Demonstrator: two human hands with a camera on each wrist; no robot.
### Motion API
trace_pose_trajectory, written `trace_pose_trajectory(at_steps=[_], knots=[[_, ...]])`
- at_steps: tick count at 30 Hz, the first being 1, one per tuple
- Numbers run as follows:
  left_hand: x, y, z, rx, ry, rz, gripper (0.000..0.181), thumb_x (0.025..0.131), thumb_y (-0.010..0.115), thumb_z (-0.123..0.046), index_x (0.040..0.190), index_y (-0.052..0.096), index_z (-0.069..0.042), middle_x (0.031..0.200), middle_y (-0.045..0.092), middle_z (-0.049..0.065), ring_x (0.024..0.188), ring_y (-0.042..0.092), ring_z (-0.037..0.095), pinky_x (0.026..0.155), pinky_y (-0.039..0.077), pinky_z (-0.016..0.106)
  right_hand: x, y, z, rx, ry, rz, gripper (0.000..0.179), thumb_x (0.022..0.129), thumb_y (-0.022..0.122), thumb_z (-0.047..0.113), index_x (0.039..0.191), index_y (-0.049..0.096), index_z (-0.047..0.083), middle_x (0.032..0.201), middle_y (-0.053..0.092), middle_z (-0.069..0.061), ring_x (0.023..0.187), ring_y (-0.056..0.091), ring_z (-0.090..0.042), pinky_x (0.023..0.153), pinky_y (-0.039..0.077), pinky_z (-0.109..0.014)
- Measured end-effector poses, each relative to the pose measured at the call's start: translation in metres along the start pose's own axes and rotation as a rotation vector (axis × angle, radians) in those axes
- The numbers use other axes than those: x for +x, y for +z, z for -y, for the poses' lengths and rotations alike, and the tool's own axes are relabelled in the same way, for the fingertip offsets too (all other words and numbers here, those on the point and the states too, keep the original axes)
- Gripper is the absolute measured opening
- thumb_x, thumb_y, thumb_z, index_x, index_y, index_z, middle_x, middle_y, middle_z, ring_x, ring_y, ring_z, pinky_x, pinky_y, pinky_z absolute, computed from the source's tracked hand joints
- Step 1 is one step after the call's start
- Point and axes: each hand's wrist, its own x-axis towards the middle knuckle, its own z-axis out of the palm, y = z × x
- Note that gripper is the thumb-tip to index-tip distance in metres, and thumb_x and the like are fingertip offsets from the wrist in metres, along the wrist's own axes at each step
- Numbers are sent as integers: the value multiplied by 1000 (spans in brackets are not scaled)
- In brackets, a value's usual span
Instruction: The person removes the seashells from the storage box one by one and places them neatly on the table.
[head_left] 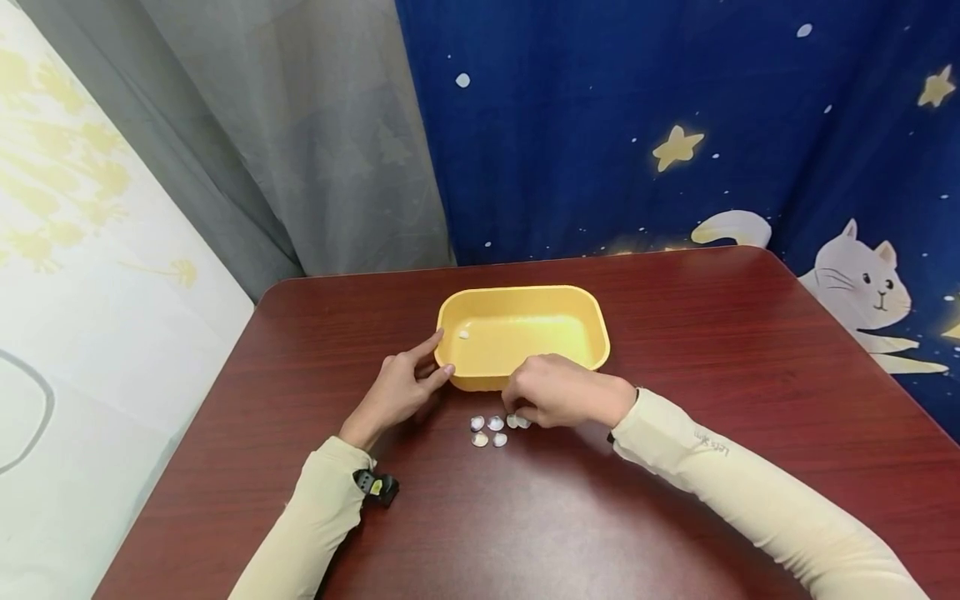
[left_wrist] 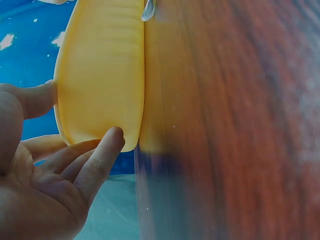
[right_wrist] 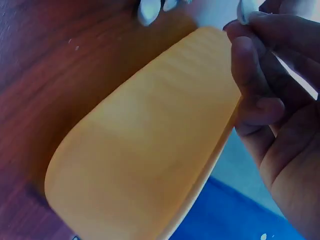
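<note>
A yellow plastic basin (head_left: 525,383) stands on the table, with one small white shell (head_left: 463,335) lying inside near its left end. My left hand (head_left: 397,385) rests against the basin's left front corner, thumb and fingers spread along the outer wall; the left wrist view shows the fingers (left_wrist: 97,162) fairly straight. Just in front of the basin, several small pale seashells (head_left: 479,439) lie in a loose cluster. My right hand (head_left: 558,390) is low over the cluster's right side and pinches a shell (right_wrist: 245,11) between thumb and fingers. Other shells (right_wrist: 149,11) show beside it.
The dark red wooden table (head_left: 315,500) ends at a rounded back edge behind the basin. Beyond it hang grey (head_left: 300,125) and blue (head_left: 570,125) curtains. A white patterned surface (head_left: 82,292) borders the table's left side.
</note>
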Motion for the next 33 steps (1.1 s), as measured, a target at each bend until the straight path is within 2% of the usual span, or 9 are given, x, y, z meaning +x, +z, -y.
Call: trace_pose_trajectory(at_steps=[9,22,33], knots=[[0,0,-1,12,-2,0,68,98,65,-34,156,37,-15,154,47,13,128,61,21,97,54,40,2,15,11,-49,-19,68,13,79,78,10,76,71,21,73,68,11,68,60,-5,63,52,-26],[-1,0,-1,7,0,-4,67,99,65,-33,156,37,-14,153,48,14,126,62,22,96,55,39,6,29,12,-110,-18,33,16,76,79,13,70,66,21,66,63,10,62,56,-8,57,49,-28],[-2,-2,-2,13,-7,-3,68,98,65,-34,156,36,-15,154,48,13,127,61,21,97,55,39,6,22,15,-107,11,18,17,80,77,12,70,67,22,67,64,10,60,55,-8,55,49,-29]])
